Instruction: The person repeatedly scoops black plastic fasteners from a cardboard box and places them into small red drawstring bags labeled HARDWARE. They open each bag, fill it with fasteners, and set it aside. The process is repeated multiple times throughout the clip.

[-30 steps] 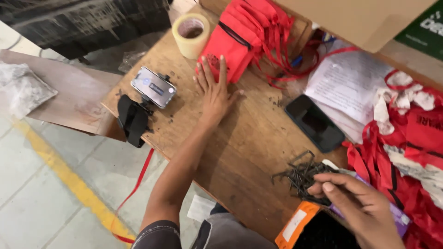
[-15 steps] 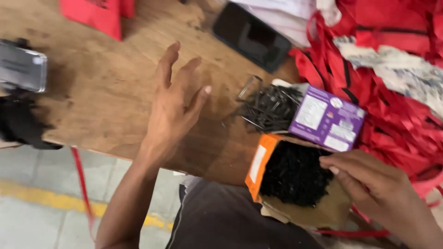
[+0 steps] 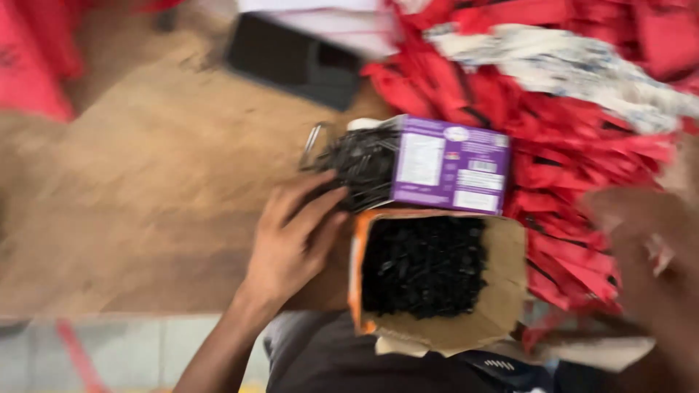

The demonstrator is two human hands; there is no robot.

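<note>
My left hand (image 3: 295, 240) rests on the wooden table (image 3: 145, 211), fingers reaching into a loose pile of small black metal clips (image 3: 357, 164). A purple box (image 3: 450, 165) lies partly over that pile. Just below it an open cardboard box (image 3: 502, 291) with an orange side is full of small black pieces and sits at the table's near edge, against my lap. My right hand (image 3: 648, 255) is a blur at the right, over the red straps; whether it holds anything is unclear.
A heap of red straps with white tags (image 3: 582, 94) fills the right side. A black flat device (image 3: 295, 62) lies at the back of the table. More red material (image 3: 33, 65) sits at the far left. Grey floor (image 3: 109, 356) shows below the table edge.
The view swung right and closer. My left hand came down from the air onto the clip pile beside the box. My right hand moved off the cardboard box toward the red straps.
</note>
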